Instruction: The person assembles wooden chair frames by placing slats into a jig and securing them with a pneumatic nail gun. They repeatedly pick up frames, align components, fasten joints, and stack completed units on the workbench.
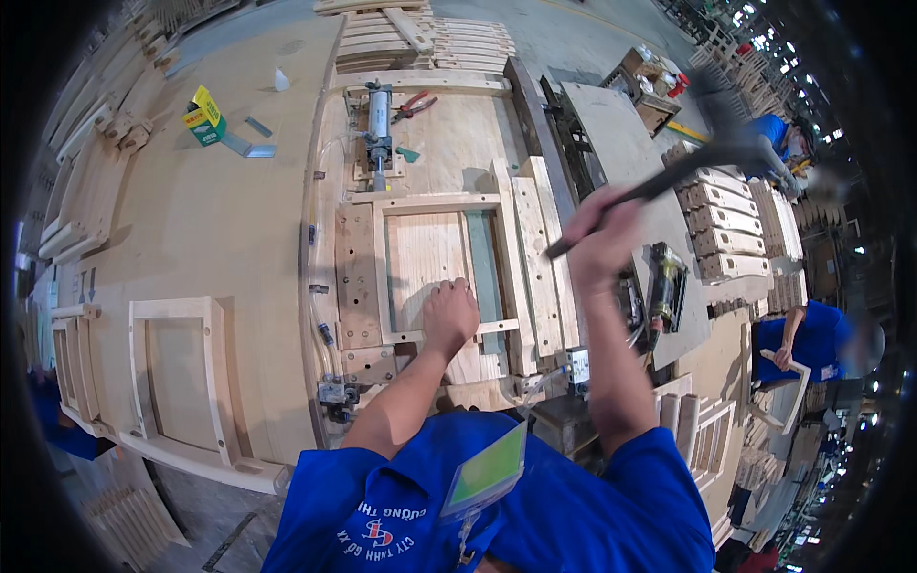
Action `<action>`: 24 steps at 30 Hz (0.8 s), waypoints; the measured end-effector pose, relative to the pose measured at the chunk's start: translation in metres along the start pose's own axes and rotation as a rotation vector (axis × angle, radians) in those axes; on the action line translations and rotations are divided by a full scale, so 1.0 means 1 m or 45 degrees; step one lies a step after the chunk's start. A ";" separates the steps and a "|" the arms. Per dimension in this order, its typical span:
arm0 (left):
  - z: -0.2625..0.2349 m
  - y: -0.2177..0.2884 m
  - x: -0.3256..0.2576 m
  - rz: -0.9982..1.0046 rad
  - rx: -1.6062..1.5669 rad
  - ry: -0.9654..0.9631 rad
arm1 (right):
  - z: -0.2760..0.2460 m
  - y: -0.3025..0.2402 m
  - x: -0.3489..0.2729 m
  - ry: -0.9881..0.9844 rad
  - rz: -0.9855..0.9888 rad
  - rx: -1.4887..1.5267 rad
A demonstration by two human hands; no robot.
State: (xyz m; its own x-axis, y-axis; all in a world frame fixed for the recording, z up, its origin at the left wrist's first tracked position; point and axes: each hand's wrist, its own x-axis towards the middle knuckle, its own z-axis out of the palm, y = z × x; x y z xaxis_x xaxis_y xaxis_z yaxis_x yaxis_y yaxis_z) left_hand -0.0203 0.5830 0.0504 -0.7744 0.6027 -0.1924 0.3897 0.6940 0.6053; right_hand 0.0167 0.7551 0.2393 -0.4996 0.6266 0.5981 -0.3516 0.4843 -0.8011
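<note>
A light wooden frame [436, 203] lies flat in a wooden jig on the bench. Over its lower part is my left hand [451, 311], fingers curled down at a thin wooden rail [470, 250] that runs lengthwise inside the frame. What the fingertips touch is partly hidden. My right hand [604, 239] is raised to the right of the frame, closed round the handle of a dark hammer [659, 183]. The hammer's head is blurred, up and to the right, clear of the wood. Teal strips show beneath the frame beside the rail.
Beyond the frame are a pneumatic cylinder [379, 119] and red-handled pliers [414, 106]. A nail gun [665, 291] lies at the right. Another assembled frame [212, 382] and a yellow-green box [204, 119] are at left. A co-worker in a blue shirt [812, 336] holds a wooden piece at far right.
</note>
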 end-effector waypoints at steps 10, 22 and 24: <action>0.007 -0.007 -0.001 -0.038 -0.055 0.011 | 0.008 -0.042 0.016 -0.265 0.691 0.192; 0.006 -0.002 0.001 0.054 0.025 0.020 | 0.031 0.108 -0.106 -0.256 1.267 -0.309; 0.006 -0.010 0.002 0.041 0.002 0.026 | 0.050 0.058 -0.067 -0.291 1.245 -0.042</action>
State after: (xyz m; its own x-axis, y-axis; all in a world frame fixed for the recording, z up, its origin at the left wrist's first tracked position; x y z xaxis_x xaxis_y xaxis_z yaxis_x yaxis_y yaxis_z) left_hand -0.0226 0.5799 0.0392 -0.7712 0.6169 -0.1571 0.4156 0.6748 0.6099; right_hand -0.0095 0.7108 0.1515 -0.6983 0.6279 -0.3436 0.3149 -0.1616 -0.9353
